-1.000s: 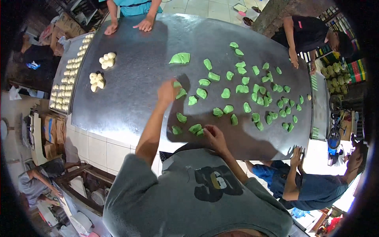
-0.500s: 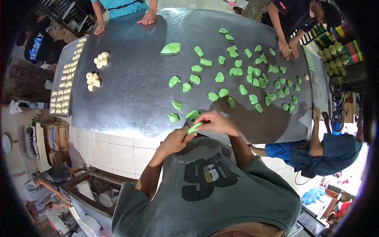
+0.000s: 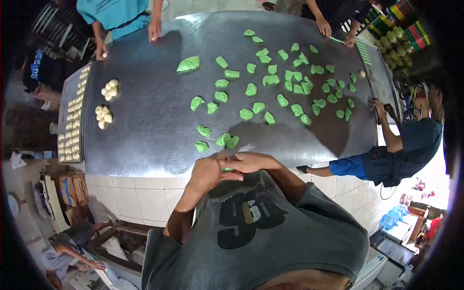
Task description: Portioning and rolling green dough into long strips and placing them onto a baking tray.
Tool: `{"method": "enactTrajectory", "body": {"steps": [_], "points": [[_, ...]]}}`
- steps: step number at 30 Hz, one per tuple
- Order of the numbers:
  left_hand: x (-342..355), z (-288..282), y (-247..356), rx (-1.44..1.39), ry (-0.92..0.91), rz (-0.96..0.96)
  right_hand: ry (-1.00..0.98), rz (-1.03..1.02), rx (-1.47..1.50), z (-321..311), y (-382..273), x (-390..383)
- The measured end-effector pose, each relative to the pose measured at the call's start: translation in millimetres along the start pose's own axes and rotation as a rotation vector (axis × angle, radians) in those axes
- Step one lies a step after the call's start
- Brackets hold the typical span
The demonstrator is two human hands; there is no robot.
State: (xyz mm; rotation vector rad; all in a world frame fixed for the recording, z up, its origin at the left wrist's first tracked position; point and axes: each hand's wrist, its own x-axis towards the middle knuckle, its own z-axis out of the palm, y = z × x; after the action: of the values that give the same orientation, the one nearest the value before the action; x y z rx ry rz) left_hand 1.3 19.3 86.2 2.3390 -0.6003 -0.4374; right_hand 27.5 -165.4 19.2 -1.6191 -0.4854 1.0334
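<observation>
A green piece (image 3: 226, 169) is gripped between the left hand (image 3: 204, 174) and the right hand (image 3: 249, 163), at the desk's (image 3: 145, 133) six o'clock edge; most of it is covered by the fingers. Loose green pieces (image 3: 203, 131) are spread from eleven to two o'clock of the hands. Large dark characters are printed on the grey shirt (image 3: 299, 241) at six o'clock. Blue lettering is borne by a dark garment (image 3: 36, 65) at ten o'clock; faint lettering is noted on a teal shirt (image 3: 126, 15) at eleven. Labels on the red-and-green packages (image 3: 416, 35) at two o'clock cannot be read.
</observation>
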Motion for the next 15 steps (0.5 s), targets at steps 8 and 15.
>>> {"method": "enactTrajectory", "body": {"steps": [8, 15], "points": [[-19.2, -5.3, -8.8, 0.016, 0.213, 0.190, -0.222, 0.018, 0.023, -65.3, -14.9, -65.5], [-35.2, -15.5, -59.8, 0.160, 0.442, -0.222, 0.605, 0.168, 0.026, -86.0, 80.3, -85.8]]}}
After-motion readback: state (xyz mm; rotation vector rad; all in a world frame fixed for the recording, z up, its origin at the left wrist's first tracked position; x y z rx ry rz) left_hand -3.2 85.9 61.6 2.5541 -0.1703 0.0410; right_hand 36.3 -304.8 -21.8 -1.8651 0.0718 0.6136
